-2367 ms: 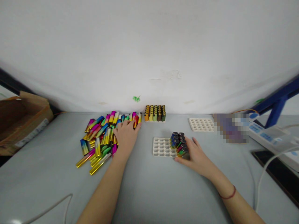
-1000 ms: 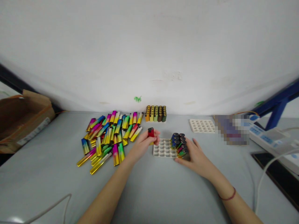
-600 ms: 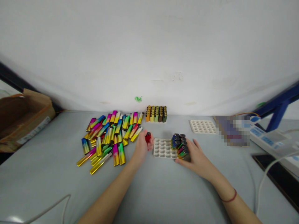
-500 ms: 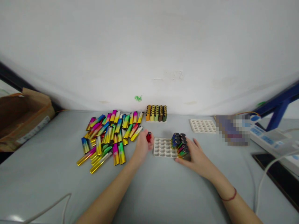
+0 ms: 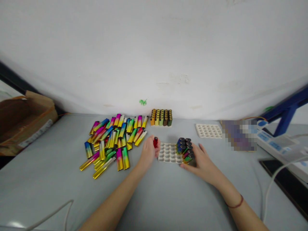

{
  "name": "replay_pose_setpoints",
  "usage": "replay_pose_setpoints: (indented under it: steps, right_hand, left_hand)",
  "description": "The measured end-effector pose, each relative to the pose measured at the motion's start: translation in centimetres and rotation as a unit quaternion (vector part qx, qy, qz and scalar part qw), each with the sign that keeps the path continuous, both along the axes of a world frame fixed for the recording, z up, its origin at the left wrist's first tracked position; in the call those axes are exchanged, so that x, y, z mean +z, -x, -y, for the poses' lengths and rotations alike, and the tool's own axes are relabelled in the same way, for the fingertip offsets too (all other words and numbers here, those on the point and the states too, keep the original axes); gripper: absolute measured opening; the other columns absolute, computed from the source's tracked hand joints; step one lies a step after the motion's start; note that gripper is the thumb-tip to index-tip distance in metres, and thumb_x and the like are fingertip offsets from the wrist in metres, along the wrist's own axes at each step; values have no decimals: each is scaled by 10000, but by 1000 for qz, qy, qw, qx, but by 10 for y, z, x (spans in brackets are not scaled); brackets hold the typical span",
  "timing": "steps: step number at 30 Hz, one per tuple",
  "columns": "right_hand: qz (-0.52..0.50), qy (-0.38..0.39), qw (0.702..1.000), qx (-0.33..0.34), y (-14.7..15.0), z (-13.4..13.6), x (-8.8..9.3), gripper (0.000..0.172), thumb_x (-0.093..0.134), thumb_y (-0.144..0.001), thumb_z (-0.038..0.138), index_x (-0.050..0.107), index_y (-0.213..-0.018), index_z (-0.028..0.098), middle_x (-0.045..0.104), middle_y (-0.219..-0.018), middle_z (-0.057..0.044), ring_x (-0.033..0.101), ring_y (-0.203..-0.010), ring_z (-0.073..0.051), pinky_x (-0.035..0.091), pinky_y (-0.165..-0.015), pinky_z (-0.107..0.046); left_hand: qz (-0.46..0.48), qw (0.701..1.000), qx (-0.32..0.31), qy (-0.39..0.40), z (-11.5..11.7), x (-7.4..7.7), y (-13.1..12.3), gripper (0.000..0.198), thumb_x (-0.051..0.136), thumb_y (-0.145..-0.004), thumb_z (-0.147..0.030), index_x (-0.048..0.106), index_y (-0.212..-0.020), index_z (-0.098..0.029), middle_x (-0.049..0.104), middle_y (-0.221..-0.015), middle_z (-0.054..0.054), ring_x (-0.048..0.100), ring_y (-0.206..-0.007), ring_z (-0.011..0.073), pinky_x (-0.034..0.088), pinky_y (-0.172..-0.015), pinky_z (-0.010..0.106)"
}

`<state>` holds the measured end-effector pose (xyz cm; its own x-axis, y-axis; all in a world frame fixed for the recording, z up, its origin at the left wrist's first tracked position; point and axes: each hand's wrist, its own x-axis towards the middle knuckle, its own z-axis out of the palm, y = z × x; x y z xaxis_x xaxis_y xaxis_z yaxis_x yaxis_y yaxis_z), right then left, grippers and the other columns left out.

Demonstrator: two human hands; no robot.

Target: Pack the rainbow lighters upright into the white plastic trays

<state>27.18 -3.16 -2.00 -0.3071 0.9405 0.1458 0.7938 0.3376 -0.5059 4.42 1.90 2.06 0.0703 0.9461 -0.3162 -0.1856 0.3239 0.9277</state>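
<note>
At the tray (image 5: 169, 153), left grip (image 5: 148, 150) round red lighter (image 5: 155, 141); right grip (image 5: 202, 163), against lighters (image 5: 182, 148), unclear.

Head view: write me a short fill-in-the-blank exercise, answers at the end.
The lighter in the left hand is coloured ____.
Upright lighters in the near tray stand beside the ____ hand.
The loose pile lies to the ____ of the near tray.
The open box is made of ____.
Missing words: red; right; left; cardboard.

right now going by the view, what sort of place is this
Probably a workstation in a workshop: a grey tabletop bears a heap of shiny lighter-shaped pieces and a white socketed tray, with an open cardboard box at the left.
</note>
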Motion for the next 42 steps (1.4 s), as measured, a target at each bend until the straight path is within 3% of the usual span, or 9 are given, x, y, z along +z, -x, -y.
replay_pose_setpoints:
  steps: [5,16,26,31,35,39,42]
  right_hand:
    - [6,4,1000,1,0,-1,-1,820,642,-826,564,345,-1463,141,503,-1441,-215,441,-1362,-342,181,-1164,-631]
    - [2,-3,1000,2,-1,0,-2,818,642,-829,555,331,-1479,168,512,-1437,-207,445,-1360,-347,189,-1158,-635]
    - [7,3,1000,1,0,-1,-1,806,643,-829,552,345,-1465,158,506,-1440,-214,441,-1365,-344,182,-1163,-632]
    - [0,4,1000,0,0,0,-1,813,644,-827,552,335,-1477,174,503,-1448,-202,429,-1375,-339,173,-1165,-632]
    - [-1,4,1000,2,0,0,0,808,639,-831,559,339,-1476,177,498,-1452,-203,429,-1375,-337,177,-1164,-632]
    - [-2,2,1000,1,1,0,1,791,642,-828,555,351,-1466,188,497,-1454,-197,437,-1369,-340,187,-1160,-639]
    - [3,5,1000,0,1,0,1,788,643,-827,553,354,-1455,174,487,-1461,-204,428,-1377,-333,185,-1166,-630]
  left_hand:
    - [-1,1000,-8,-21,2,-5,0,361,358,-809,-443,391,-529,-217,215,-421,-78,186,-361,71,174,-357,180]
    - [33,999,4,12,2,-5,-1,482,373,-814,-572,373,-491,-215,187,-419,-80,161,-371,68,135,-378,197]
    - [-12,999,3,-43,3,-6,1,358,370,-798,-453,385,-524,-224,224,-424,-70,185,-380,85,158,-382,208]
    - [19,999,-22,-13,3,-4,-1,448,385,-790,-591,389,-536,-222,229,-435,-79,196,-383,76,167,-391,210]
    - [38,998,-24,-38,2,-4,-4,518,383,-760,-703,450,-618,-209,326,-480,-63,291,-427,94,250,-434,232]
    - [31,994,-24,-106,5,-8,-6,426,409,-807,-582,558,-792,-184,462,-604,-17,464,-586,148,403,-585,282]
    - [-2,985,-42,-168,11,-11,-3,347,468,-869,-486,599,-929,-171,550,-740,12,529,-721,160,438,-710,290]
